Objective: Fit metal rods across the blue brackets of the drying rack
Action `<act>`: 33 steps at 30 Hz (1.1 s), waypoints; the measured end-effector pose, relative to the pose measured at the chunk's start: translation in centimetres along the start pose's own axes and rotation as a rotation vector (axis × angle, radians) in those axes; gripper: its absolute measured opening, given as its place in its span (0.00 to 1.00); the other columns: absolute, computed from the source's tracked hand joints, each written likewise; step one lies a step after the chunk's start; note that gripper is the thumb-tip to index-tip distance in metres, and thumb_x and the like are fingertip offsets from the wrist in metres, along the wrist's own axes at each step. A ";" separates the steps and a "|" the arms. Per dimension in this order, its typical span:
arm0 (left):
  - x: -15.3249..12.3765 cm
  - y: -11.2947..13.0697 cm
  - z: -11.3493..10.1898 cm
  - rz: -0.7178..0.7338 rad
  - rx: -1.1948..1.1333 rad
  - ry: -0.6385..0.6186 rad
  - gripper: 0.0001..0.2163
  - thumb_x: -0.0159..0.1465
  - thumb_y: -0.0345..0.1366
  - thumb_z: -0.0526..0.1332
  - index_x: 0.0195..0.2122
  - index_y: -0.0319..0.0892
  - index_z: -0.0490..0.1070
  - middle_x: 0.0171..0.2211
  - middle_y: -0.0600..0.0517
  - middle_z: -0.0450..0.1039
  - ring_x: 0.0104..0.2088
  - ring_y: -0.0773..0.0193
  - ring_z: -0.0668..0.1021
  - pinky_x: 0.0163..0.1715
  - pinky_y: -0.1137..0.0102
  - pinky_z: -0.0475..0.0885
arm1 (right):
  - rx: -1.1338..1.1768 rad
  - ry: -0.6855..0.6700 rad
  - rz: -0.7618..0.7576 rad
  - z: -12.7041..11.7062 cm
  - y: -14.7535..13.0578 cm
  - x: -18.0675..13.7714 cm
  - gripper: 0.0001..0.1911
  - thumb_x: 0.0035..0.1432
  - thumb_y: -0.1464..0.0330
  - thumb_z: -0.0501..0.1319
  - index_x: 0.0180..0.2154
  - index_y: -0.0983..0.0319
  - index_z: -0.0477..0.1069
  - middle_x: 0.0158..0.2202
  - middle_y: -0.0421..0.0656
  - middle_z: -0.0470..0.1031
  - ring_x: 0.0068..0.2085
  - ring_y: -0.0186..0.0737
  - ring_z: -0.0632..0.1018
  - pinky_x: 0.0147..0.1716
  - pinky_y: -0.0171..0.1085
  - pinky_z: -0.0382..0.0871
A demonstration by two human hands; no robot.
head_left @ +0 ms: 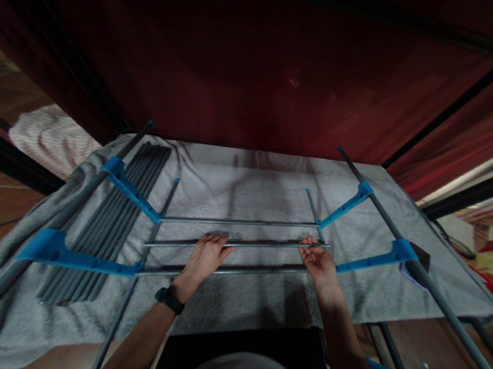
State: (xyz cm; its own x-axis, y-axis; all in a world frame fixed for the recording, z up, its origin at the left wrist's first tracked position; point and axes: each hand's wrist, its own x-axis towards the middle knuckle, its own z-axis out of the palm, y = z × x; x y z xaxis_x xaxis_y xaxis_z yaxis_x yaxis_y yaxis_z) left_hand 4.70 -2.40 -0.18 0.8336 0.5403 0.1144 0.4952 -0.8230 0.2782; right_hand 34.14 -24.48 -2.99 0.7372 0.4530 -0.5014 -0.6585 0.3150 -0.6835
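Left hand [207, 252] is closed over gray rod [261, 243], right hand [318, 258], palm up, grips near its right end with half-curled fingers, rod lying between far crossbar [241, 221] and near crossbar [259, 270], over gray cloth [259, 306].

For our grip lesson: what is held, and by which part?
A grey rod: the left hand holds it left of its middle; the right hand touches it near its right end.

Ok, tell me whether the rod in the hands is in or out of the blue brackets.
Out: both ends of the rod show bare, apart from the blue brackets.
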 end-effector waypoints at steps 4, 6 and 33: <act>0.1 0.1 0.0 -0.003 0.006 -0.005 0.11 0.74 0.42 0.64 0.44 0.40 0.81 0.41 0.40 0.84 0.46 0.46 0.85 0.52 0.55 0.76 | 0.010 -0.024 -0.010 -0.1 0.1 0.1 0.17 0.46 0.83 0.64 0.34 0.57 0.74 0.33 0.32 0.82 0.36 0.33 0.84 0.45 0.35 0.82; 0.1 0.2 -0.2 -0.005 0.028 -0.014 0.11 0.74 0.43 0.64 0.44 0.40 0.81 0.41 0.40 0.84 0.47 0.46 0.84 0.52 0.56 0.76 | 0.043 -0.024 0.005 0.0 -0.1 -0.1 0.16 0.46 0.83 0.63 0.34 0.58 0.75 0.32 0.34 0.82 0.35 0.33 0.83 0.42 0.34 0.82; -0.5 1.4 -1.5 -0.055 0.103 -0.089 0.20 0.77 0.48 0.57 0.53 0.38 0.82 0.41 0.37 0.86 0.45 0.43 0.86 0.48 0.56 0.76 | 0.062 0.013 0.001 0.7 -0.6 -0.3 0.14 0.70 0.63 0.63 0.29 0.56 0.69 0.24 0.33 0.76 0.29 0.36 0.80 0.37 0.39 0.78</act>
State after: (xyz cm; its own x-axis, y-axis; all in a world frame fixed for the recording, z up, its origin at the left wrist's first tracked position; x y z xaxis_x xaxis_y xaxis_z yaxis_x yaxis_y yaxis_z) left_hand 4.57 -3.57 1.55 0.8208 0.5710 0.0150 0.5593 -0.8088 0.1815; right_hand 34.18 -24.25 -2.08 0.7384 0.4421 -0.5092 -0.6668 0.3656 -0.6494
